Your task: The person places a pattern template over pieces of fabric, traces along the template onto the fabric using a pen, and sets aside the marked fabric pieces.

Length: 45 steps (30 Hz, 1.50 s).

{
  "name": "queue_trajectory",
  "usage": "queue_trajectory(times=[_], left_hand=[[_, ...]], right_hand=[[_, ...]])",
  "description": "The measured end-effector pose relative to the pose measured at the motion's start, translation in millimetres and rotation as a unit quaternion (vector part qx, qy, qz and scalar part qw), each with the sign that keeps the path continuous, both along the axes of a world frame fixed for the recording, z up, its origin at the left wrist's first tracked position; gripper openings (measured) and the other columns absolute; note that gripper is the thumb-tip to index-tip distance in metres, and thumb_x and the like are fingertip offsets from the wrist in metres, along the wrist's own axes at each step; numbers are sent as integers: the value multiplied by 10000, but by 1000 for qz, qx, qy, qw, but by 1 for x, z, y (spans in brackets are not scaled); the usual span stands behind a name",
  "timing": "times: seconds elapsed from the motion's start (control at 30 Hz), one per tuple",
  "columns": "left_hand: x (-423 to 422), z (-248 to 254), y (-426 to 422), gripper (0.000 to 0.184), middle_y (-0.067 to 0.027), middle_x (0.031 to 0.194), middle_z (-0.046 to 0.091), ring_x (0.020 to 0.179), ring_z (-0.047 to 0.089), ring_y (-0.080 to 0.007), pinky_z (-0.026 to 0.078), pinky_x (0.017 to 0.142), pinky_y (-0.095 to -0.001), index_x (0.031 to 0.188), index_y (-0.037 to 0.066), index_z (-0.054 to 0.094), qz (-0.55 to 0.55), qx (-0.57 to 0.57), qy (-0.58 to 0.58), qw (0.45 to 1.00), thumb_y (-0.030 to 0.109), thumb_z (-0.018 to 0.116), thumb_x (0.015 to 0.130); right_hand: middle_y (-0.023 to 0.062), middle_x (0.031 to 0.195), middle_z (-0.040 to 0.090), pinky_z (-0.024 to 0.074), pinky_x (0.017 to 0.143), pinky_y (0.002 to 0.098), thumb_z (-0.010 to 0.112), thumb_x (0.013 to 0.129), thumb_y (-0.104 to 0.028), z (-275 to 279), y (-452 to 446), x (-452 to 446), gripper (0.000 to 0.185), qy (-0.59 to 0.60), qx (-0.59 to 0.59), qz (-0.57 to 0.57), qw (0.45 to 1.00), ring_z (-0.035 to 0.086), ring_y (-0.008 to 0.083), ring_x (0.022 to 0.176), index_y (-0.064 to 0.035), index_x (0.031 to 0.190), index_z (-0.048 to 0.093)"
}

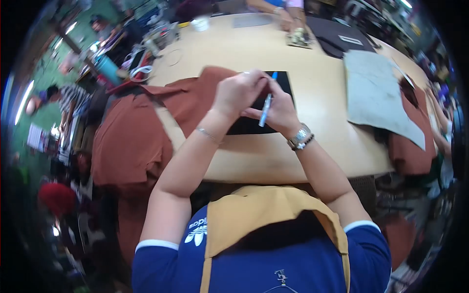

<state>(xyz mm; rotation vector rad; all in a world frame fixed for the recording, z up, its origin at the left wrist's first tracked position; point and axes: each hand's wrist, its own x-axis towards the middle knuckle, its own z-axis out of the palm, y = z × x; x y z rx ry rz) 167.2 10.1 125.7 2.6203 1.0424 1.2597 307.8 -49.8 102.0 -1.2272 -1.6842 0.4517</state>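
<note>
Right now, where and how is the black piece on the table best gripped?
Likely pinch the black piece at its far right corner, coming from the right: it looks flat, and that corner is clear of the right hand, beside bare table.

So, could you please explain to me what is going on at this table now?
The person's right hand holds a blue-and-white pen over a black piece on the table. The left hand is close beside the right one; whether it pinches anything is too blurred to tell. Rust-brown cloth lies to the left, and a pale grey sheet lies to the right.
</note>
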Motion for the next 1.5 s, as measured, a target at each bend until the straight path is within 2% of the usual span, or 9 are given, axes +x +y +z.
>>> queue_trajectory(times=[0.1, 0.63, 0.83, 1.0, 1.07, 1.2, 1.33, 1.4, 1.5], left_hand=[[-20, 6, 8, 151, -113, 832, 690, 776, 694, -236, 545, 694, -319, 943, 49, 647, -7, -91, -43, 995, 87, 703, 808], [-98, 0, -51, 153, -144, 870, 645, 766, 654, -252, 509, 688, -344, 997, 70, 638, 67, -127, 54, 988, 37, 566, 866], [-137, 106, -73, 162, 45, 744, 529, 696, 456, -65, 389, 638, -210, 941, -1, 627, 40, -86, -101, 990, 153, 580, 964], [-142, 114, 15, 159, 39, 735, 533, 661, 465, -32, 374, 583, -205, 916, 7, 625, -27, -273, 181, 945, 165, 623, 917], [-109, 106, 44, 166, 35, 720, 548, 586, 483, -35, 373, 514, -211, 900, 37, 634, 99, -366, 213, 901, 202, 622, 915], [-88, 53, 154, 130, 25, 772, 579, 583, 504, -38, 392, 502, -208, 989, 94, 639, 89, -408, -80, 905, 159, 531, 954], [-59, 105, 187, 187, -68, 1000, 678, 909, 614, -112, 486, 777, -248, 1065, 35, 643, 37, -91, -309, 946, 97, 517, 941], [-50, 130, 164, 165, -80, 1056, 682, 957, 620, -134, 469, 876, -257, 1060, 20, 639, -86, -19, -404, 910, 112, 539, 966], [-52, 124, 118, 147, -108, 1128, 662, 1058, 613, -177, 439, 965, -283, 1045, 0, 615, -110, 130, -354, 920, 110, 547, 975]], right_hand=[[118, 837, 700, 542, 754, 277, 797, 779, -233, -22, 10, 19, 389, 144, -15, 25, 989, 706, 191, 821, -27, 1078, 659], [148, 761, 655, 515, 647, 366, 686, 719, -20, 98, -52, 106, 286, -178, 148, -31, 972, 633, 310, 689, -80, 999, 686], [0, 915, 683, 499, 753, 229, 659, 787, 32, 173, -85, 121, 244, -169, 197, 9, 966, 636, 70, 823, -58, 1014, 665], [91, 872, 666, 501, 747, 297, 648, 854, -19, 165, -8, 162, 189, -298, 278, -58, 911, 650, 167, 797, -15, 1043, 646], [179, 847, 655, 499, 726, 357, 680, 855, -139, 144, 41, 176, 186, -320, 82, -83, 940, 640, 319, 792, -38, 1007, 650], [180, 820, 647, 492, 717, 448, 590, 872, -165, 133, 106, 183, 182, -353, 123, -182, 909, 633, 385, 807, -95, 1025, 660], [165, 793, 697, 531, 681, 388, 538, 901, -149, 180, 106, 171, 200, -186, 419, -234, 857, 690, 298, 746, -99, 899, 731], [114, 815, 713, 536, 709, 335, 556, 892, -136, 212, 48, 143, 192, -97, 204, -246, 943, 694, 212, 808, -92, 987, 717], [101, 862, 707, 529, 721, 334, 559, 891, -165, 176, 64, 180, 216, -84, 364, -165, 913, 665, 210, 837, -81, 1040, 691]])
